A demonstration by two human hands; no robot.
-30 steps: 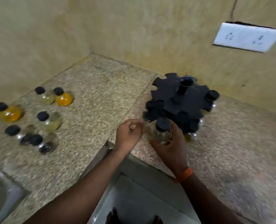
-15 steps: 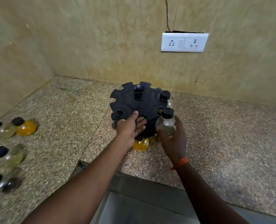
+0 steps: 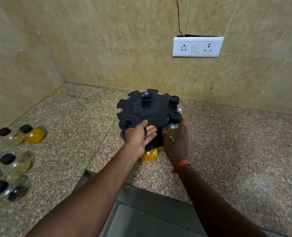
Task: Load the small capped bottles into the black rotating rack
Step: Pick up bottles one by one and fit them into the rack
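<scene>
Now the right-hand fingers [image 3: 183, 127] are wrapped around a clear bottle with a black perforated cap [image 3: 173, 127], clamped on its body. A second ago it was held low in front of the rack; half a second ago it was up near the rim; now its neck sits right at a notch on the right edge of the black rotating rack [image 3: 145, 113], cap about level with the top plate. Whether it is fully seated I cannot tell.

The left hand [image 3: 140, 135] has come from a loose fist beside the bottle to lying flat on the rack's near edge, fingers spread apart, holding nothing, apparently steadying or turning it.

Already loaded: a black-capped bottle [image 3: 174, 101] at the far right slot, another cap [image 3: 125, 124] at the near left slot, an orange-filled bottle [image 3: 149, 154] hanging below the near edge.

Meaning: one more bottle is about to go in; several notches at the far left look empty.

Still waiting on the granite desk [image 3: 227, 142] at left: the loose bottles [image 3: 13, 161], well apart from the rack.
</scene>
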